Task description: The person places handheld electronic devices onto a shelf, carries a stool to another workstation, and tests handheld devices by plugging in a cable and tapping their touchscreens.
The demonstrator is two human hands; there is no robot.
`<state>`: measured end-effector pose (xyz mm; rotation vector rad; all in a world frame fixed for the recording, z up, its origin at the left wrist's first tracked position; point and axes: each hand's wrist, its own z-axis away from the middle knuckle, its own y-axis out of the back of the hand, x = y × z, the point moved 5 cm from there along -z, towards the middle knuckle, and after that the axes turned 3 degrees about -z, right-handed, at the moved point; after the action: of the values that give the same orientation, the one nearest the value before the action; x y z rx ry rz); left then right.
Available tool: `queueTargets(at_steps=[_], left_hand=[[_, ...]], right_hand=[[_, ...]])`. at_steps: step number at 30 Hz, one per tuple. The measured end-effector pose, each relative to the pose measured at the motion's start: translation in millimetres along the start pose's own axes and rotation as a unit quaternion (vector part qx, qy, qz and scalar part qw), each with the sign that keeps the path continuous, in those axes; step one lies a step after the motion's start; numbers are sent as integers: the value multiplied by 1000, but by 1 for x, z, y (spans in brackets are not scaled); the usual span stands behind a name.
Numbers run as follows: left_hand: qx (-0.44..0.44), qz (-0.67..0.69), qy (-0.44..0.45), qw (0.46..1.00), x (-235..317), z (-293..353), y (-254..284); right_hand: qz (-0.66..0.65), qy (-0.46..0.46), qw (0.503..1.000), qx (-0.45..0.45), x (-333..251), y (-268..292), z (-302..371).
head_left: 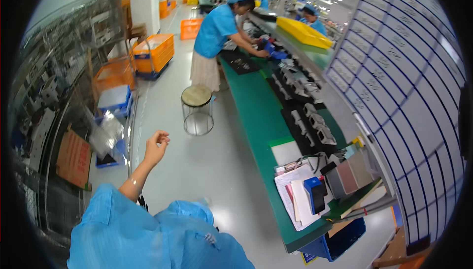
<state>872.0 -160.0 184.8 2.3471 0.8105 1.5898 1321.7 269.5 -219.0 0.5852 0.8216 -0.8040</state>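
My left hand (156, 147) is raised over the floor at the left of the bench, its fingers loosely curled and apart, with nothing in them. A bracelet circles that wrist. My right hand does not show; only the blue right sleeve (192, 211) is visible. Nearest to the left hand stands a round stool (196, 95) with metal legs. To the right runs a green-topped workbench (246, 106), bearing papers (293, 190), a blue and black device (315, 195) and grey-white moulded parts (318, 124) on black mats.
A co-worker (212, 32) in blue stands at the bench's far part, both hands on items there. Orange crates (155, 52) and blue bins (115, 99) line the aisle's left side. A gridded whiteboard (394, 82) rises at right; a blue bin (345, 239) sits below the near bench end.
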Motion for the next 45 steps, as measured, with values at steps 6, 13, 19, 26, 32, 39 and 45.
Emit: queueTargets(at_steps=[6, 13, 19, 26, 32, 39, 45], left_hand=[[-24, 39, 181, 982, -185, -16, -12], [-226, 18, 304, 925, -330, -93, 29], [-131, -134, 476, 860, -411, -49, 180], [-82, -317, 704, 630, -387, 169, 290], [-78, -72, 867, 488, -356, 136, 291], [-23, -211, 725, 655, -346, 113, 266], [-79, -164, 723, 667, -374, 60, 256]], right_hand=[[22, -45, 998, 40, -4, -93, -4], [96, -29, 979, -180, -135, -399, -28], [203, -64, 905, -367, -211, -739, -124], [45, -217, 915, -338, -183, -1007, -202], [-64, -203, 950, -230, -187, -1074, -256], [-65, -193, 964, -169, -171, -1082, -267], [-96, -214, 936, -263, -175, -1067, -230]])
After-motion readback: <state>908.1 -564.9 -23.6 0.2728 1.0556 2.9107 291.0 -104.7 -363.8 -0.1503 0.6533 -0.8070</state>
